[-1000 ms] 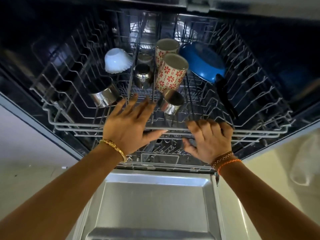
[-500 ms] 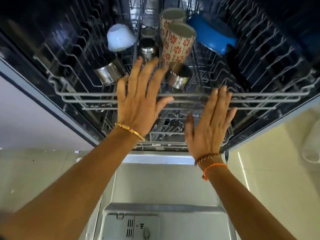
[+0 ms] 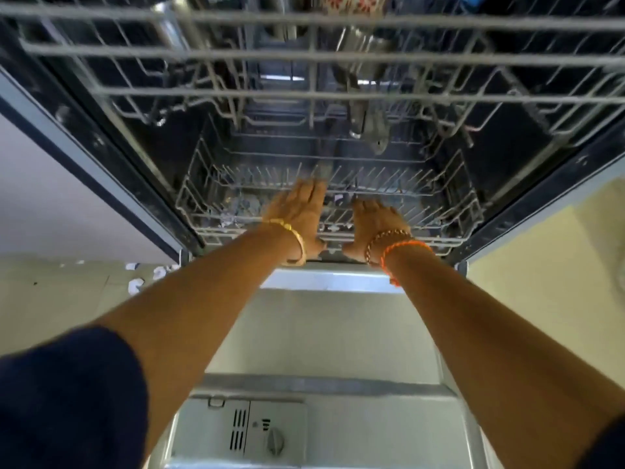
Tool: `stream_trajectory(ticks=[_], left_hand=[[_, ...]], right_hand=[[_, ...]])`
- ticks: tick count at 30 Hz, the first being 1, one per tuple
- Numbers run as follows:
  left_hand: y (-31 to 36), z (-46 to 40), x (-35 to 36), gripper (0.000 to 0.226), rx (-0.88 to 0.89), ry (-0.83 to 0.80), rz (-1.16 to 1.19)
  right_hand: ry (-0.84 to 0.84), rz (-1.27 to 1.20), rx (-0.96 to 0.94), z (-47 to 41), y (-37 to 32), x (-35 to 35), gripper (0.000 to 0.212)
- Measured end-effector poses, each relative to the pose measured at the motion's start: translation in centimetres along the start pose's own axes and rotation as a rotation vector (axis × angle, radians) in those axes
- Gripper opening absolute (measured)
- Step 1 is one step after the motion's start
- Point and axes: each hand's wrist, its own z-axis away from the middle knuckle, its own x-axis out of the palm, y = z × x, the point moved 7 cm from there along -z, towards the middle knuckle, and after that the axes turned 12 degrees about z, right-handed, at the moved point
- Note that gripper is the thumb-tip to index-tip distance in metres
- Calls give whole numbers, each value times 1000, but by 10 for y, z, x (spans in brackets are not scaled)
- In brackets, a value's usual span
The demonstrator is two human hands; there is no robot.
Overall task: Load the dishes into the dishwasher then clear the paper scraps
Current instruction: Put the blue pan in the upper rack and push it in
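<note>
We've got both hands at the front edge of the lower rack (image 3: 453,211), a grey wire basket w/ thin tines: left hand (image 3: 297,211) flat, fingers straight; right hand (image 3: 375,221) flat too. Paper scraps (image 3: 135,286) lie on the floor, left of the open door (image 3: 338,333).

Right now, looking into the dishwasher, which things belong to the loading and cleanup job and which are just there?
Belongs to the job:
lower rack, with left hand and right hand on its front
upper rack
patterned cup
paper scraps on the floor

Just there:
detergent dispenser
open door
</note>
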Motion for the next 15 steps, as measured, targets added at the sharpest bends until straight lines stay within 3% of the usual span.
stream_trajectory(ticks=[2, 9, 15], left_hand=[[-1, 3, 17, 98, 20, -110, -62], [4, 61, 42, 82, 63, -133, 1], [15, 121, 57, 61, -15, -169, 170]], right_hand=[[1, 79, 3, 5, -2, 3, 85], [-45, 111, -8, 66, -15, 30, 72], [-130, 9, -16, 128, -28, 55, 76]])
